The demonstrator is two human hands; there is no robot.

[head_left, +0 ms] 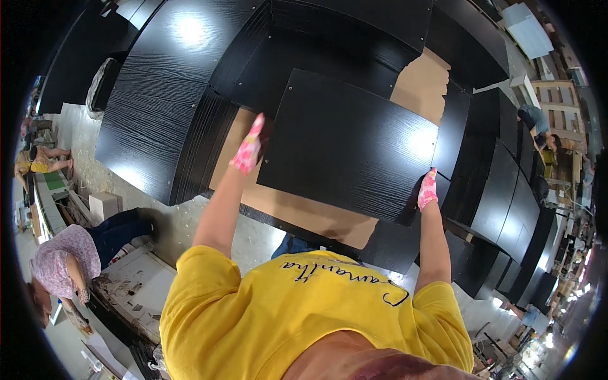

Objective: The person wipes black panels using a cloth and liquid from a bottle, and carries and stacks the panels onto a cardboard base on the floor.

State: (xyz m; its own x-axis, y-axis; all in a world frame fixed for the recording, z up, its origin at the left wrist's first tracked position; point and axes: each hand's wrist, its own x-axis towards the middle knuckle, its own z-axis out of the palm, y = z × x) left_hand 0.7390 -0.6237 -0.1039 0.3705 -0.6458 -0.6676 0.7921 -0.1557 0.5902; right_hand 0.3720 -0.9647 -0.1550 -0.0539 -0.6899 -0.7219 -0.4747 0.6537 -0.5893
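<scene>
A black wood-grain panel (348, 142) lies flat between my hands, above sheets of brown cardboard (304, 212). My left hand (249, 147), in a pink-and-white patterned glove, is at the panel's left short edge with its thumb side up; its other fingers are mostly in shadow. At the near right corner, my right hand (428, 190), gloved alike, grips the opposite edge. Its fingertips on the underside are hidden. Small holes show along the panel's short edges.
Stacked black boards (171, 82) rise at the left, with more black panels (500, 190) at the right. Beyond the left stack, a person in a floral top (66, 250) bends by a cluttered workbench (136, 291). Another person (538, 123) works at the far right near wooden pallets (560, 104).
</scene>
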